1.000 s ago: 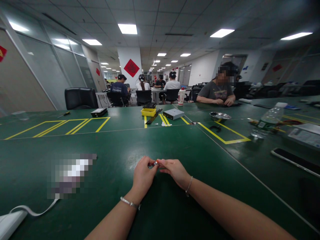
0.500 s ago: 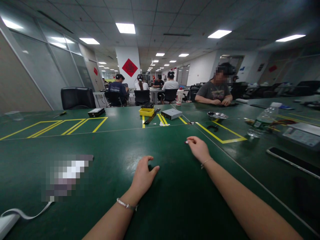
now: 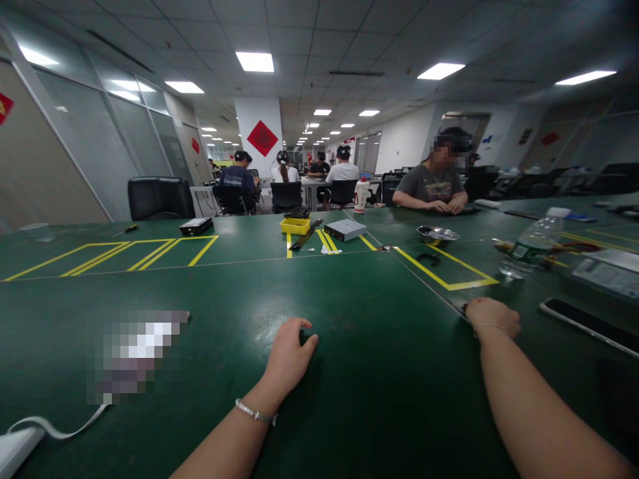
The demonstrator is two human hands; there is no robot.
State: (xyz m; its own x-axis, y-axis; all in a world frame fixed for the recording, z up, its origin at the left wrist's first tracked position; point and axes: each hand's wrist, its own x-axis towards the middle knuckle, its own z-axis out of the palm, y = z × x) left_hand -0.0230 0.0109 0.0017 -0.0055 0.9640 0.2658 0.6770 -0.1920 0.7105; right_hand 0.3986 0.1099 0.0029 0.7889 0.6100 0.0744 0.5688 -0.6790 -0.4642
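Observation:
My left hand point(image 3: 291, 352) rests on the green table point(image 3: 379, 372) in front of me, fingers loosely bent and apart, nothing visible in it. My right hand point(image 3: 493, 315) is stretched out to the right, by the seam between two tables. It lies just below the near corner of a yellow taped rectangle point(image 3: 449, 269). Its fingers are curled under, so only the back of the hand shows. Whatever it holds is hidden. A dark phone point(image 3: 592, 324) lies a short way to its right.
A plastic water bottle point(image 3: 532, 243), papers point(image 3: 606, 273), a metal bowl point(image 3: 438, 233), a grey box point(image 3: 346, 229) and a yellow tray point(image 3: 295, 225) sit farther back. A white cable point(image 3: 54, 429) lies at the near left. A person sits across the table; others sit at a far table.
My hands were pinched together on a small item a second ago. My right hand then carried it forward and swung right to the table seam. My left hand settled on the table.

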